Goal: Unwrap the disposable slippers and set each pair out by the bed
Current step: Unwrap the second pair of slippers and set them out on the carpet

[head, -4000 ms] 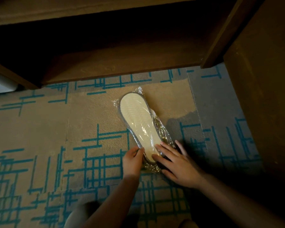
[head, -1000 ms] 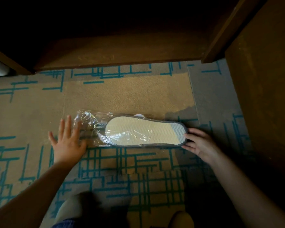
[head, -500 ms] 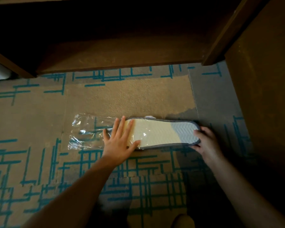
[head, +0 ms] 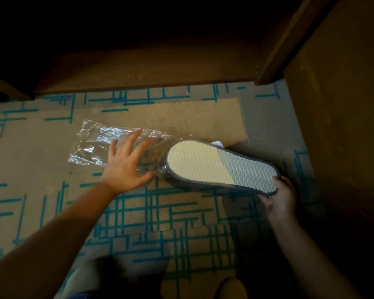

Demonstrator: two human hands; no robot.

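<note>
A pair of disposable slippers (head: 220, 166) lies sole-up on the carpet, cream ribbed sole with a grey edge, almost fully out of its clear plastic wrapper (head: 95, 145). Only the left tip of the slippers still sits in the wrapper's mouth. My right hand (head: 281, 196) grips the right end of the slippers and lifts it slightly off the floor. My left hand (head: 125, 167) lies flat with fingers spread, pressing the crumpled wrapper down against the carpet. The slippers' uppers are hidden underneath.
Tan carpet (head: 181, 214) with teal line patterns covers the floor. A dark wooden furniture base (head: 138, 72) runs along the top, with a wooden post (head: 276, 52) and a wooden panel (head: 343, 104) close on the right. My knees show at the bottom edge.
My right hand has pulled the slippers rightward out of the wrapper and raised their end. My left hand slid off the sole onto the emptied plastic and holds it down.
</note>
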